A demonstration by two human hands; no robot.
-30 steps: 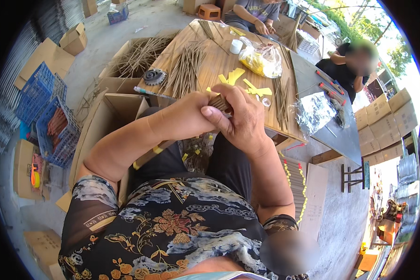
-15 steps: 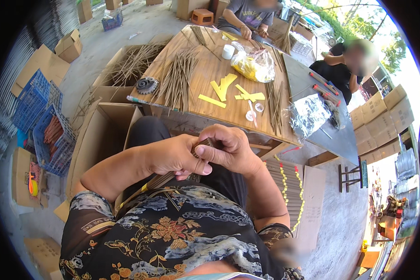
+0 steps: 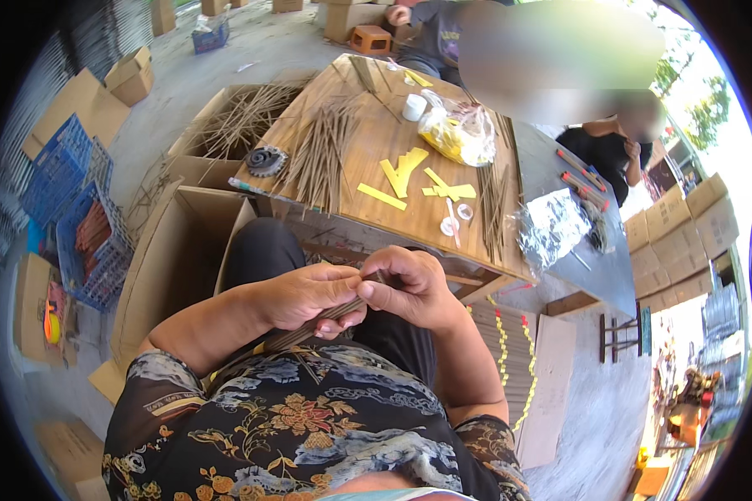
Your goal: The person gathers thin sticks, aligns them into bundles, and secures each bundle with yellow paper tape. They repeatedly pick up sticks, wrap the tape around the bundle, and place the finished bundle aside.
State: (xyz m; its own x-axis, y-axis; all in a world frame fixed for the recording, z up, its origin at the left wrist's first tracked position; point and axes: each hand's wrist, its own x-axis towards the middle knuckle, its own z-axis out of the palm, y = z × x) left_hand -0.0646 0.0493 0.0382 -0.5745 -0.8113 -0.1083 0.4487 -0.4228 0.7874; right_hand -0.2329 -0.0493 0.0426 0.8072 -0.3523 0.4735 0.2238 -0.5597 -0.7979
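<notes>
A bundle of thin brown sticks (image 3: 291,338) lies slantwise over my lap, its upper end between my two hands. My left hand (image 3: 309,296) is wrapped around the bundle, with its fingertips showing underneath. At the bundle's tip, my right hand (image 3: 414,292) pinches with thumb and bent fingers, touching the left thumb. The right fingers mostly hide the bundle's end. More loose brown sticks (image 3: 319,154) lie on the wooden table (image 3: 363,138) ahead, near several yellow paper strips (image 3: 403,171).
On the table are a plastic bag of yellow pieces (image 3: 455,138), a white jar (image 3: 414,107) and a dark gear-like part (image 3: 266,161). An open carton (image 3: 180,250) stands at my left. Finished-looking bundles with yellow bands (image 3: 505,359) lie at my right. Two people sit beyond the table.
My hands have dropped slightly toward my lap, and more of the left fingers shows below the bundle. The person across the table has raised a hand away from the tabletop.
</notes>
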